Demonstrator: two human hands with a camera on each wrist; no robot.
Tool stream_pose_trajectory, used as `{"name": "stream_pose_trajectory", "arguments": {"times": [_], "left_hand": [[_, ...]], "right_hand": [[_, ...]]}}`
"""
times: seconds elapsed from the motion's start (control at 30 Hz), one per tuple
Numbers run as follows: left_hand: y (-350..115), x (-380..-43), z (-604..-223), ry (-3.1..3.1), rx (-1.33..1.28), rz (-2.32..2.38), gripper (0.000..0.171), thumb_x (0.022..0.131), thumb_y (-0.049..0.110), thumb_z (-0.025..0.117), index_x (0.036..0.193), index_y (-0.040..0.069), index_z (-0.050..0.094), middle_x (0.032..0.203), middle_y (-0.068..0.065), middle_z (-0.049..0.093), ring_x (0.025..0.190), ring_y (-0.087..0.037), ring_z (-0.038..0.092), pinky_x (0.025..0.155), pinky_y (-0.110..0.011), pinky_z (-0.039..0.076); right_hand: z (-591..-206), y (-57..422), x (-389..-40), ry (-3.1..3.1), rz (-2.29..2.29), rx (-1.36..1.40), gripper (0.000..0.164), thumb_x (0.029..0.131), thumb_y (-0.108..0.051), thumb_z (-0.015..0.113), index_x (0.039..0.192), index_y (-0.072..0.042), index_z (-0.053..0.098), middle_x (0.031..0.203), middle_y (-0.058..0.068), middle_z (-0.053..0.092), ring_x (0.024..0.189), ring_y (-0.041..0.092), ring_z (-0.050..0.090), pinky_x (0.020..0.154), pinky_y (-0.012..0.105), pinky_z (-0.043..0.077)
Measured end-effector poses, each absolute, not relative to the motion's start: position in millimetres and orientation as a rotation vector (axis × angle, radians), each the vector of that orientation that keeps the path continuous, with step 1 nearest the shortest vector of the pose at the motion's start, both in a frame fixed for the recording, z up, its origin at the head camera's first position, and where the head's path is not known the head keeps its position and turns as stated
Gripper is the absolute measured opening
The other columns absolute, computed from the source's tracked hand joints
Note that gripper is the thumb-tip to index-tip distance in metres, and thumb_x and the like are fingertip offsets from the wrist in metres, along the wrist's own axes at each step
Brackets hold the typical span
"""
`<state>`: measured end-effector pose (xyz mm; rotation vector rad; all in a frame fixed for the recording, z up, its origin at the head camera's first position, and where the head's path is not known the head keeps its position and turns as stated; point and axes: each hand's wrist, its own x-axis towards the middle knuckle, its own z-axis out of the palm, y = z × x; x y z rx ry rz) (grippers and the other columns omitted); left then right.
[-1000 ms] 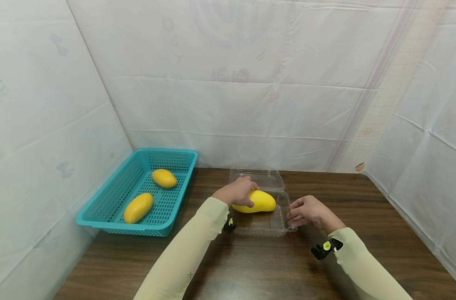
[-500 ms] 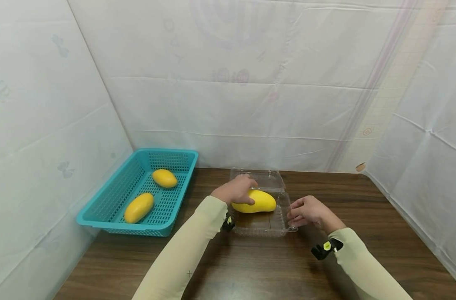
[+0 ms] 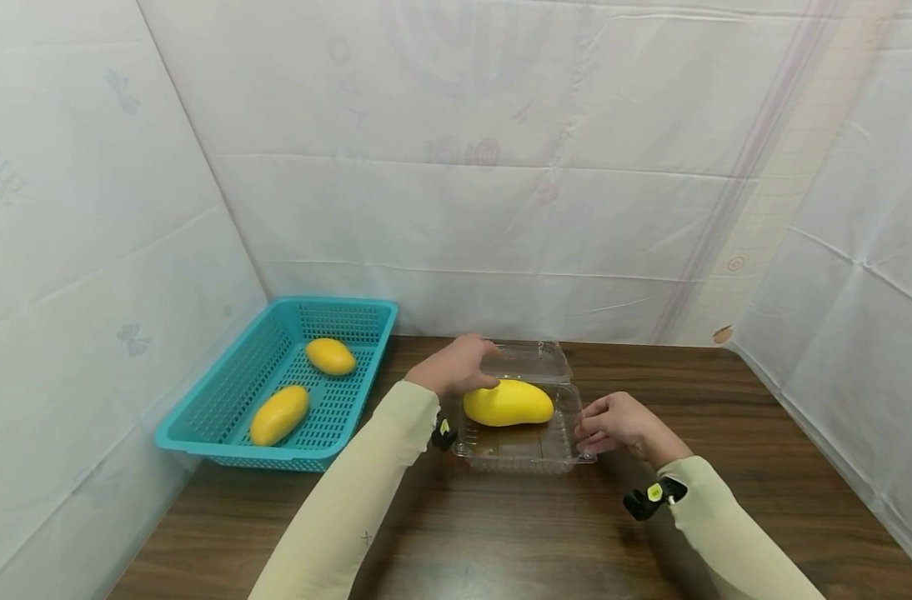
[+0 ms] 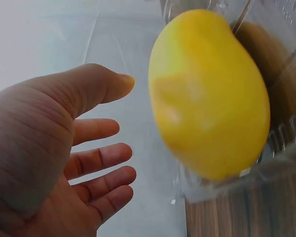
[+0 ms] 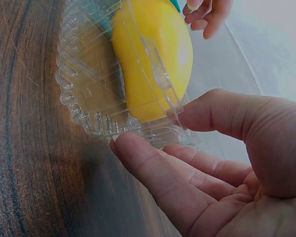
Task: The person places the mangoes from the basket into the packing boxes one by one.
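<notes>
One yellow mango (image 3: 508, 403) lies on its side in the back half of a clear plastic clamshell box (image 3: 519, 457), whose lid (image 3: 534, 362) is folded back toward the wall. Just above and left of that mango is my left hand (image 3: 456, 367), holding nothing. In the left wrist view, a gap shows between the left hand (image 4: 69, 148) and the mango (image 4: 207, 94), its thumb and fingers spread. My right hand (image 3: 617, 427) pinches the box's right rim; the thumb (image 5: 207, 116) is on the rim and the fingers are below it.
A teal perforated basket (image 3: 167, 435) stands on the left of the brown wooden table (image 3: 501, 533). Two more mangoes lie in it, one toward the back (image 3: 331, 357) and one nearer the front (image 3: 279, 415). White sheeting (image 3: 456, 208) walls off the back and both sides.
My left hand has let go of the mango and lifted away up and to the left. Mango, box and right hand stay where they were.
</notes>
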<state>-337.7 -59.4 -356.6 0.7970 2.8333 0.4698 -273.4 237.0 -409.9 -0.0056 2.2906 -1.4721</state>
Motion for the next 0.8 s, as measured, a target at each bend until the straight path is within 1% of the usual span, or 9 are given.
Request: {"name": "stream_pose_trajectory", "arguments": {"times": [0.1, 0.2, 0.33, 0.43, 0.6, 0.8], "left_hand": [[-68, -341, -353, 2.844, 0.765, 0.528, 0.053, 0.098, 0.030, 0.067, 0.146, 0.010, 0.056, 0.153, -0.011, 0.051, 0.144, -0.029, 0.046, 0.116, -0.045, 0.042], [-78, -344, -352, 2.863, 0.757, 0.582, 0.051, 0.099, 0.029, 0.066, 0.144, 0.007, 0.057, 0.148, -0.012, 0.056, 0.137, -0.030, 0.053, 0.112, -0.045, 0.046], [-92, -348, -350, 2.885, 0.734, 0.635, 0.049, 0.098, 0.030, 0.065, 0.142, 0.008, 0.059, 0.142, -0.011, 0.059, 0.128, -0.029, 0.058, 0.106, -0.045, 0.050], [-103, -350, -345, 2.899, 0.692, 0.654, 0.049, 0.098, 0.029, 0.065, 0.142, 0.008, 0.059, 0.142, -0.012, 0.060, 0.126, -0.029, 0.058, 0.105, -0.046, 0.051], [-122, -355, -338, 2.950, 0.633, 0.624, 0.050, 0.100, 0.027, 0.064, 0.142, 0.003, 0.056, 0.143, -0.019, 0.060, 0.130, -0.034, 0.059, 0.108, -0.048, 0.050], [-147, -358, -332, 2.971, 0.503, 0.657, 0.050, 0.101, 0.027, 0.062, 0.143, 0.001, 0.055, 0.142, -0.022, 0.060, 0.129, -0.036, 0.059, 0.107, -0.050, 0.050]], "right_hand": [[-409, 237, -273, 2.297, -1.464, -0.014, 0.036, 0.094, -0.003, 0.066, 0.124, 0.017, 0.061, 0.098, 0.018, 0.076, 0.082, 0.023, 0.075, 0.072, 0.036, 0.064], [-409, 238, -273, 2.302, -1.457, -0.017, 0.036, 0.094, -0.003, 0.067, 0.123, 0.017, 0.062, 0.098, 0.018, 0.076, 0.082, 0.024, 0.075, 0.071, 0.035, 0.064], [-410, 238, -274, 2.299, -1.455, -0.018, 0.034, 0.094, -0.003, 0.067, 0.122, 0.017, 0.063, 0.098, 0.019, 0.076, 0.082, 0.024, 0.076, 0.072, 0.035, 0.064], [-410, 238, -274, 2.298, -1.452, -0.034, 0.035, 0.094, -0.004, 0.067, 0.122, 0.017, 0.064, 0.099, 0.020, 0.076, 0.083, 0.024, 0.076, 0.072, 0.035, 0.064], [-411, 238, -274, 2.298, -1.458, -0.039, 0.035, 0.093, -0.003, 0.067, 0.122, 0.017, 0.063, 0.098, 0.019, 0.076, 0.083, 0.024, 0.076, 0.072, 0.036, 0.064], [-413, 238, -275, 2.310, -1.451, -0.005, 0.034, 0.093, -0.004, 0.067, 0.121, 0.015, 0.064, 0.095, 0.017, 0.077, 0.082, 0.023, 0.076, 0.073, 0.036, 0.064]]}}
